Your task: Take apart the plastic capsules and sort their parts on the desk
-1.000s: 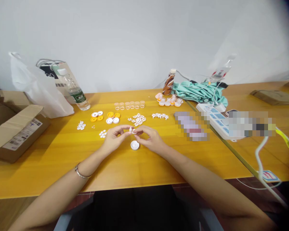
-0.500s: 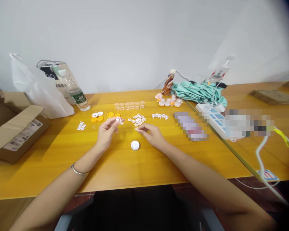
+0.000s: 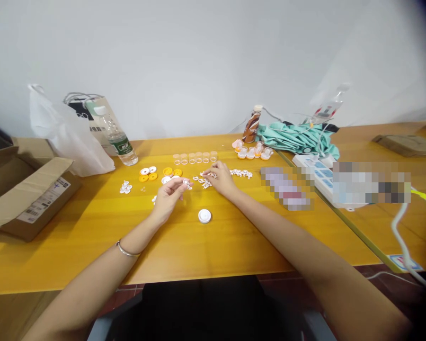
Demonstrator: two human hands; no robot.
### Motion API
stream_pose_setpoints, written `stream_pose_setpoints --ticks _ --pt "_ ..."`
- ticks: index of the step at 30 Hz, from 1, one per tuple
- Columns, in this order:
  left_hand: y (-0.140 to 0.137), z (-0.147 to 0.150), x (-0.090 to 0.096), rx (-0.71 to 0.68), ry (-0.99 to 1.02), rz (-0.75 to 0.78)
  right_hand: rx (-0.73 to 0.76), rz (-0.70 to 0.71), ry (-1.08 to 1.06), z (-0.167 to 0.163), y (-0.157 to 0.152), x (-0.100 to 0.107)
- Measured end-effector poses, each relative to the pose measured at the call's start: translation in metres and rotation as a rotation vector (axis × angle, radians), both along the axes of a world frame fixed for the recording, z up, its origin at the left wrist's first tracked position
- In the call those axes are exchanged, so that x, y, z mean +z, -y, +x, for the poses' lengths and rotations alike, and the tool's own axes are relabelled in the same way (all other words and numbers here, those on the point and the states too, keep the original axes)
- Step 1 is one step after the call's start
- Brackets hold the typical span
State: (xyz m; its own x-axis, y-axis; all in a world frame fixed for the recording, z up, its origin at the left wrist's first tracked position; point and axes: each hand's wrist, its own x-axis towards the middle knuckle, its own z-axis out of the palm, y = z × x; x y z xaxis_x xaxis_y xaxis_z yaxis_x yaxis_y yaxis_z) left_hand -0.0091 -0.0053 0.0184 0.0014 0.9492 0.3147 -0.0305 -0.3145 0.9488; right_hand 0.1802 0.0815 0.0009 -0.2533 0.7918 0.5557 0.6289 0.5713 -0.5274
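Observation:
My left hand (image 3: 169, 200) pinches a small white plastic piece with cut-out openings (image 3: 187, 183), raised a little above the table. Fingertips of my right hand (image 3: 220, 178) are closed together at a pile of similar white openwork pieces (image 3: 206, 183), partly covering it. A white bit shows at those fingertips, too small to tell whether it is held or lies in the pile. Nearer to me lies a round white cap-like part (image 3: 205, 216). More openwork pieces (image 3: 242, 173) form a row right of my right hand. Yellow round parts (image 3: 168, 171) sit behind my left hand.
Transparent little cups (image 3: 195, 157) line up farther back. White discs (image 3: 125, 187) lie left. A water bottle (image 3: 122, 144), cardboard box (image 3: 53, 203), brown drink bottle (image 3: 252, 125), orange-and-transparent parts (image 3: 251, 152), green cloth (image 3: 298, 137) and power strip (image 3: 321, 175) stand around.
My right hand has moved away from me, from in front of the pile to over it. My left hand still holds its white piece. The whole view has shifted slightly.

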Motion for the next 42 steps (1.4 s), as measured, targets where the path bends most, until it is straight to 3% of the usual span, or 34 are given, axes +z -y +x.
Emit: stream_pose_setpoints --ticks 6,11,15,17,23,27,30,34,38,42 --pt "0.000 -0.001 -0.001 -0.018 -0.039 -0.010 -0.085 -0.044 0.158 -0.010 -0.008 -0.003" --pt "0.000 -0.001 -0.001 -0.040 -0.042 -0.013 -0.100 -0.107 0.092 -0.009 -0.002 0.002" --pt "0.000 -0.001 -0.002 -0.047 0.002 -0.025 0.099 -0.093 -0.140 -0.009 0.023 0.012" --pt "0.001 -0.001 -0.003 -0.067 0.048 -0.040 0.241 -0.177 -0.285 -0.010 0.041 0.015" --pt "0.004 0.001 -0.001 -0.182 0.022 -0.035 0.401 -0.633 -0.747 -0.018 0.084 0.018" --pt "0.006 0.005 0.000 -0.226 -0.053 0.002 0.450 -0.715 -0.832 -0.021 0.086 0.022" --pt "0.005 0.006 -0.001 -0.126 -0.105 -0.054 0.376 -0.691 -0.787 -0.008 0.070 0.024" --pt "0.002 0.002 -0.006 0.090 -0.119 -0.009 0.083 -0.469 -0.689 0.037 0.034 0.030" --pt "0.003 0.001 -0.006 0.126 -0.155 0.035 -0.187 -0.355 -0.522 0.086 0.007 0.032" --pt "0.005 0.003 -0.005 0.094 -0.204 0.038 -0.332 -0.313 -0.300 0.102 -0.001 0.025"
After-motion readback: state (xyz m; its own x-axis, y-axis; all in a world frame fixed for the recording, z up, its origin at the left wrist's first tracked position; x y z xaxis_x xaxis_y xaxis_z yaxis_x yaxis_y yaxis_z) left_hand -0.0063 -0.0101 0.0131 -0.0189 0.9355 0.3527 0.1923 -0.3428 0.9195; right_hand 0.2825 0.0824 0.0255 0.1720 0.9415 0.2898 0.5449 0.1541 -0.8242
